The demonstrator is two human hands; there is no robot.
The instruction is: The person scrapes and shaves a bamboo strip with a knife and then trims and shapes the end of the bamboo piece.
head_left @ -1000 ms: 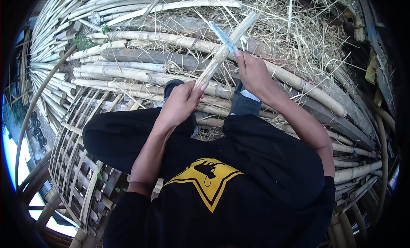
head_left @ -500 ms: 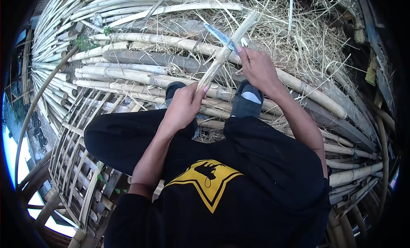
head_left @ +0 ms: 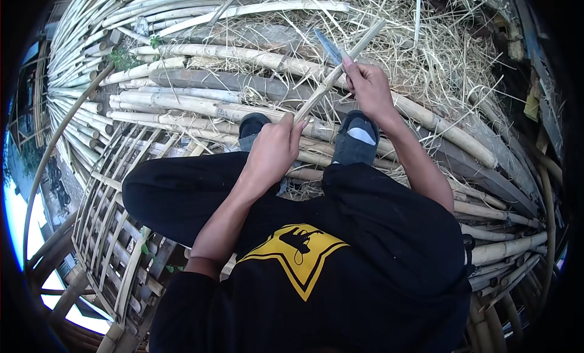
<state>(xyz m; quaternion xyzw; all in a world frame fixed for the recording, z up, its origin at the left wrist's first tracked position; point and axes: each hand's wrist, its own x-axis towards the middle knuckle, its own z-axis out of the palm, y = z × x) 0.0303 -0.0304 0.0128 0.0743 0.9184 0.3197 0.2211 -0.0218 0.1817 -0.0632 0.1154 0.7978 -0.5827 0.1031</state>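
Note:
My left hand (head_left: 277, 145) is closed around the lower end of a pale bamboo strip (head_left: 328, 81), which slants up and to the right. In my right hand (head_left: 367, 85) is a knife (head_left: 329, 47), its bluish blade pointing up and to the left. The blade lies against or just beside the strip, close to my right thumb; exact contact is unclear. The knife's handle is hidden inside my fingers. Both hands are above my dark shoes (head_left: 356, 141).
Long bamboo poles (head_left: 213, 106) run across the ground in front of me. Thin shavings (head_left: 420, 67) cover the area at the upper right. A woven bamboo lattice (head_left: 115, 231) stands at the left, beside a curved pole (head_left: 56, 137).
My right hand has moved slightly right and down along the strip with the knife. My left hand and the strip have shifted a little to the right, and the strip is turned slightly.

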